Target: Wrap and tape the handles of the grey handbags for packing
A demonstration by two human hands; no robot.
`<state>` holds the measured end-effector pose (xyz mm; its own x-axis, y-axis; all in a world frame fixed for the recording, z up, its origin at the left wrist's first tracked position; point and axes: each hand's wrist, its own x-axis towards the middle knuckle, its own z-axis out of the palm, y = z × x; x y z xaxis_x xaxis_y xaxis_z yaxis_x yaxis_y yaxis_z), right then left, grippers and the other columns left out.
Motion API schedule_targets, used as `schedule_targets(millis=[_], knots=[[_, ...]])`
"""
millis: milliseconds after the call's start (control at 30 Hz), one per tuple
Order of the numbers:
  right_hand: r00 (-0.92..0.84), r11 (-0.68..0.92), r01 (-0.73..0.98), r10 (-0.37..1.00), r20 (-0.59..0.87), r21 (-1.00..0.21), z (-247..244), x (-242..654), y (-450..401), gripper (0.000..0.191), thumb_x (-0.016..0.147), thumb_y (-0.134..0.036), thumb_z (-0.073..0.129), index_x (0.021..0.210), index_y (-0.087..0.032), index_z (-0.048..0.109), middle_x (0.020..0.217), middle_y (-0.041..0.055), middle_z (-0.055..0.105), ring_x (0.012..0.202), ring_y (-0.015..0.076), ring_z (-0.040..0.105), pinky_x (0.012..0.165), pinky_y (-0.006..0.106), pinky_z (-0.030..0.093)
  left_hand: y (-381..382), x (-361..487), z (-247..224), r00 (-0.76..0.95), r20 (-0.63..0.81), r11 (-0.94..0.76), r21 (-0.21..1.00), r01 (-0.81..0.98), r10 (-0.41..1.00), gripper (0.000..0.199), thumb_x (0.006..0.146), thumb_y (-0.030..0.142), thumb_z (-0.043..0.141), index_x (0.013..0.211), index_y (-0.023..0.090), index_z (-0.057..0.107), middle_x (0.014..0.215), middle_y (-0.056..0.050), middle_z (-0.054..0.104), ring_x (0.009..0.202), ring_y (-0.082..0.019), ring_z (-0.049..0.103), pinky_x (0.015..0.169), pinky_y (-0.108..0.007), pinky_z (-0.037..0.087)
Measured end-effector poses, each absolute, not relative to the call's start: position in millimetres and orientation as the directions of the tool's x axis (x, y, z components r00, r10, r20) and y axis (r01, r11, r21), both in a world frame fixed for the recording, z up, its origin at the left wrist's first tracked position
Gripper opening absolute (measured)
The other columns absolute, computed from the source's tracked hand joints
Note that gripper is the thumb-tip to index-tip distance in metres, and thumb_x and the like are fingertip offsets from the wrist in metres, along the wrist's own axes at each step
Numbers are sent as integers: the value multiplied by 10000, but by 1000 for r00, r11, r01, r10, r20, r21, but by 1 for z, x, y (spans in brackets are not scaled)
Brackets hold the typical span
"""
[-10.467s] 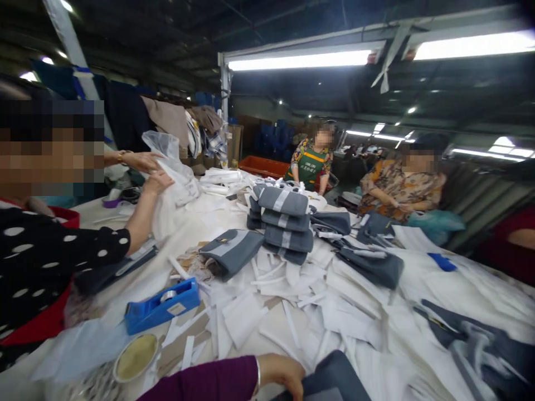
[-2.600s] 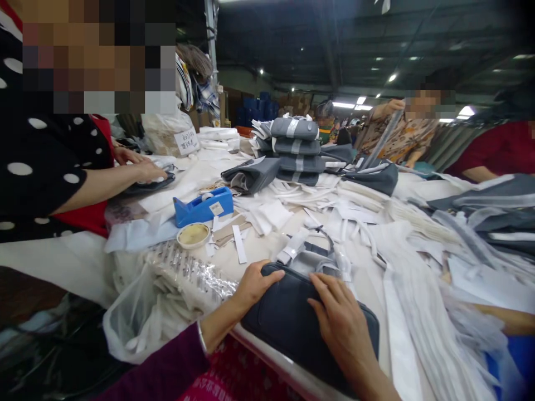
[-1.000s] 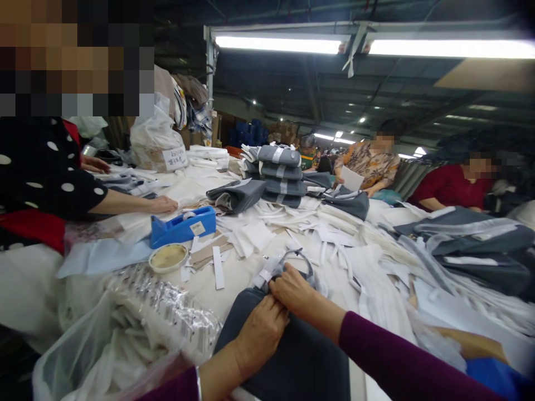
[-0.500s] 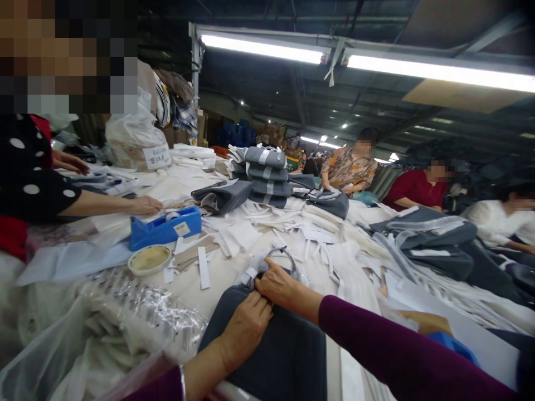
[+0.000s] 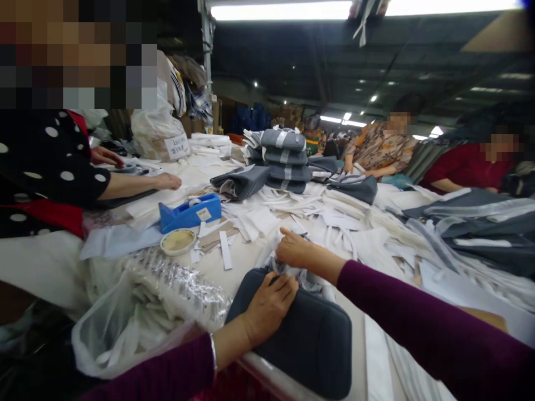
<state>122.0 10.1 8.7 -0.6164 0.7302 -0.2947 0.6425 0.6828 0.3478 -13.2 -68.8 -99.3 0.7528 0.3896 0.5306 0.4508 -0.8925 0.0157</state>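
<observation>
A dark grey padded bag [image 5: 309,340] lies flat at the table's front edge. My left hand [image 5: 270,303] rests on its upper edge, fingers bent and closed on material there that I cannot make out. Just beyond that edge, my right hand [image 5: 295,250] is closed over translucent wrapping [image 5: 309,278], its index finger pointing forward. What lies beneath its fingers is hidden. A blue tape dispenser [image 5: 190,213] stands left of my hands, with a round shallow dish [image 5: 178,241] in front of it.
Folded grey bags are stacked [image 5: 286,161] farther back. More grey bags [image 5: 489,228] lie at right. Paper scraps and white strips cover much of the table. A person's arm in polka dots [image 5: 129,184] reaches in from the left; other people sit across the table.
The view has tilted down and turned left, so things appear farther right. My right hand's fingers have moved slightly off the bag's top edge; a dark loop seen beside them is now mostly hidden.
</observation>
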Motion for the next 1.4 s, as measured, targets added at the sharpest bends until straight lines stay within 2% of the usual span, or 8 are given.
schedule_targets(millis=[233, 333, 467, 667, 800, 1000, 1233, 1400], knots=[[-450, 516, 813, 851, -273, 269, 13, 130, 7, 227, 825, -89, 517, 868, -182, 719, 866, 74, 698, 924, 220, 578, 995, 449, 246, -66, -10, -104, 801, 470, -912, 22, 410, 372, 404, 919, 105, 378, 1316, 108, 453, 1313, -117, 547, 1231, -203, 481, 1078, -372, 330], [-424, 427, 861, 903, -72, 278, 5, 141, -44, 256, 893, -116, 429, 1001, -178, 652, 1015, 99, 644, 1035, 244, 498, 974, 424, 268, -64, -6, -109, 784, 483, -904, 38, 426, 390, 392, 895, 84, 384, 1270, 109, 498, 1241, -119, 592, 1189, -226, 514, 1071, -404, 340], [-382, 342, 914, 906, 180, 216, -17, 147, -94, 155, 886, -107, 445, 965, -151, 570, 950, 76, 600, 910, 222, 473, 860, 353, 351, -61, -3, -113, 767, 535, -913, 19, 407, 353, 391, 890, 72, 363, 1245, 104, 523, 1224, -130, 602, 1182, -226, 525, 1065, -411, 353], [-437, 395, 864, 896, 77, 311, -26, 150, -77, 119, 916, -187, 488, 872, -162, 596, 905, 79, 613, 922, 241, 496, 807, 371, 397, -64, -5, -110, 756, 558, -916, 16, 401, 341, 381, 884, 64, 354, 1221, 84, 531, 1211, -141, 607, 1160, -227, 536, 1030, -387, 398], [-463, 409, 874, 864, 197, 261, -32, 163, -61, 155, 861, -88, 519, 787, -193, 606, 850, 52, 613, 894, 232, 529, 750, 340, 433, -68, -11, -106, 777, 522, -915, 16, 403, 351, 307, 915, 143, 412, 1198, 116, 526, 1171, -109, 617, 1111, -196, 548, 1021, -344, 404], [-363, 321, 931, 793, 489, 172, -79, 197, -44, 369, 762, 72, 429, 937, -202, 605, 1007, 86, 578, 986, 250, 518, 870, 373, 467, -55, -4, -108, 854, 385, -919, -35, 392, 349, 321, 938, 307, 433, 1160, 91, 520, 1025, -112, 611, 970, -221, 562, 843, -333, 472], [-399, 369, 914, 754, 521, 167, -99, 208, -48, 387, 750, 6, 447, 1006, -229, 617, 1038, 97, 595, 997, 264, 561, 899, 403, 493, -39, 12, -85, 947, 137, -955, -17, 296, 291, 387, 856, 388, 554, 1021, 41, 599, 1019, -176, 598, 943, -296, 589, 756, -369, 489], [-403, 480, 866, 835, 374, -139, -45, 197, -32, 585, 561, 26, 354, 982, -277, 623, 983, 29, 629, 934, 166, 607, 801, 264, 516, -28, 19, -86, 963, 152, -972, -34, 231, 223, 306, 892, 290, 489, 999, 40, 629, 909, -159, 640, 851, -274, 625, 712, -355, 483]])
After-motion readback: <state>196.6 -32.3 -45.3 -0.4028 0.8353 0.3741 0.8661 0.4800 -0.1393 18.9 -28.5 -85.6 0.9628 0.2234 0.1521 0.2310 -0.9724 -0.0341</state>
